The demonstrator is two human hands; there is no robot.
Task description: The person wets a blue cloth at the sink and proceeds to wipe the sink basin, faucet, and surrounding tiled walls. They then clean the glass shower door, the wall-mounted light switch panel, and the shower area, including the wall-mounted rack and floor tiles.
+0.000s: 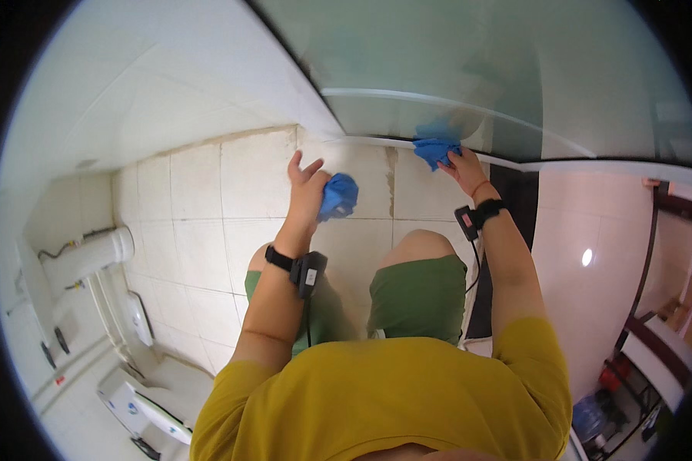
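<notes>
My left hand (307,187) grips a crumpled blue cloth (339,196) in the air above the tiled floor, with two fingers sticking out from the grip. Farther to the right, my right hand (463,168) presses a second blue cloth (436,152) at the lower edge of a glass panel (415,112). This cloth touches the white bottom rail (500,161), and its reflection shows in the glass. Both wrists wear black straps with small boxes and cables.
White floor tiles (254,178) lie before my knees, with brown stains along some joints. A white pedestal (92,253) and pipes (106,311) stand at the left, a toilet (155,397) at lower left. A dark threshold strip (504,230) runs on the right, beside glossy flooring (576,219) and a shelf (649,360).
</notes>
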